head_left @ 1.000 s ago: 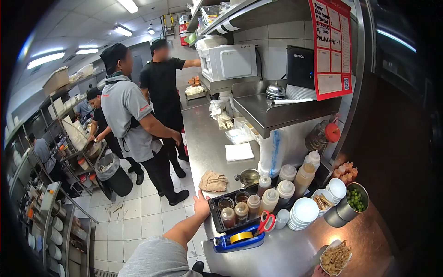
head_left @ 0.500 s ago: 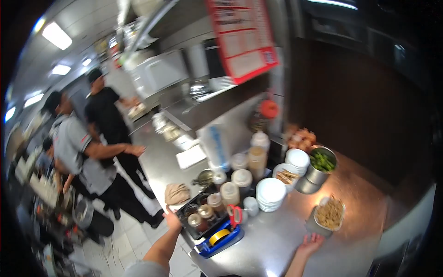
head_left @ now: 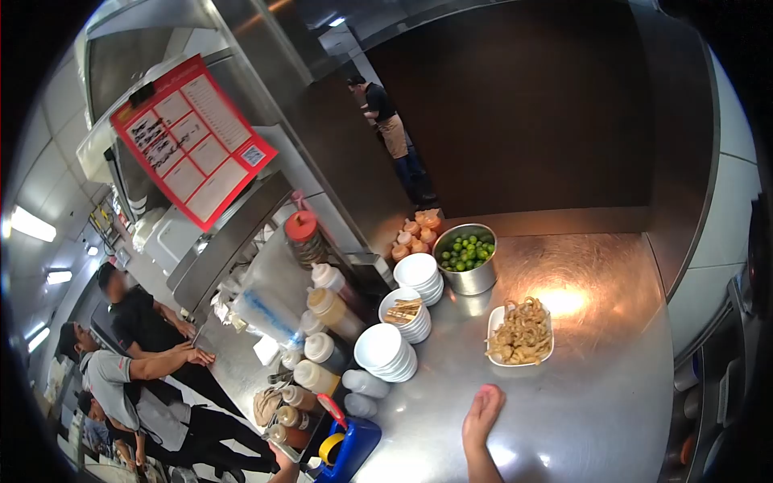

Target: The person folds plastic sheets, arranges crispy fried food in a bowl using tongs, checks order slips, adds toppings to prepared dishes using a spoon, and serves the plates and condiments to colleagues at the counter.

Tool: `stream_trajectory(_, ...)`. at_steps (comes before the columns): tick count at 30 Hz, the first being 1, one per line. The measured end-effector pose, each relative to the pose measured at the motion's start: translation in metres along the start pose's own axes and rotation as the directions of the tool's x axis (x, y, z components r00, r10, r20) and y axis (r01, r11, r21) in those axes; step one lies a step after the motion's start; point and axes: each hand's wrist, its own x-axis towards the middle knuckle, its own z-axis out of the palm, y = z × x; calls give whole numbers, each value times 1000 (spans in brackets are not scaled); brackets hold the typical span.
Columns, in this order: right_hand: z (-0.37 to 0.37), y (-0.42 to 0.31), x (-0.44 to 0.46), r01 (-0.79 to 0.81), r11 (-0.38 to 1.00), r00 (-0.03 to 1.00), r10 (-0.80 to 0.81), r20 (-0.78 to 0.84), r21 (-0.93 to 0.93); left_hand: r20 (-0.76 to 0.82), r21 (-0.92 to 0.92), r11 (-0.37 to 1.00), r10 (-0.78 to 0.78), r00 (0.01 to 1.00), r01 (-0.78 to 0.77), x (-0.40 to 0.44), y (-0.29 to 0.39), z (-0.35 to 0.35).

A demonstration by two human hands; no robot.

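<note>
On the steel counter sits a white dish (head_left: pixel 493 354) heaped with brown, crispy-looking fried strips (head_left: pixel 522 328). My right hand (head_left: pixel 483 414) is just below and left of this dish, apart from it. It holds nothing, and its fingers are loosely extended. At the bottom edge my left hand (head_left: pixel 283 465) is partly visible beside the row of sauce bottles (head_left: pixel 291 416). Its fingers are mostly hidden, so its grip is unclear. Between the hands stands a blue tape dispenser (head_left: pixel 362 443) with a yellow tape roll (head_left: pixel 330 447) and red-handled scissors (head_left: pixel 332 409).
Stacked white bowls (head_left: pixel 385 352) and a steel pot (head_left: pixel 469 280) of green limes line the counter's back left. Behind them are orange-capped bottles (head_left: pixel 416 233). A red-bordered sheet (head_left: pixel 193 141) hangs above. Two co-workers (head_left: pixel 149 378) stand at left; another person (head_left: pixel 386 121) is farther back.
My view has swung to the right. My right hand has drawn slightly back from the dish of fried strips. My left hand now shows only at the bottom edge.
</note>
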Motion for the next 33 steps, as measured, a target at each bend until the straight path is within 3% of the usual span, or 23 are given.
stream_trajectory(4,-4,-17,2,112,981,941,-53,333,-159,-3,-39,998,-57,998,57,-7,4,-1)
stream_trajectory(9,-8,-30,-3,386,877,755,-122,644,-285,-12,-54,994,-94,995,93,-9,12,-1)
stream_trajectory(13,-7,-27,-4,313,892,771,-39,635,-326,-10,-63,991,-121,993,120,-10,16,-2)
stream_trajectory(25,-9,-28,-1,264,931,810,-73,582,-252,-4,-95,984,-149,989,148,-13,20,2)
stream_trajectory(33,-8,-18,-3,220,946,784,-25,620,-240,3,-124,981,-150,989,149,-12,15,-2)
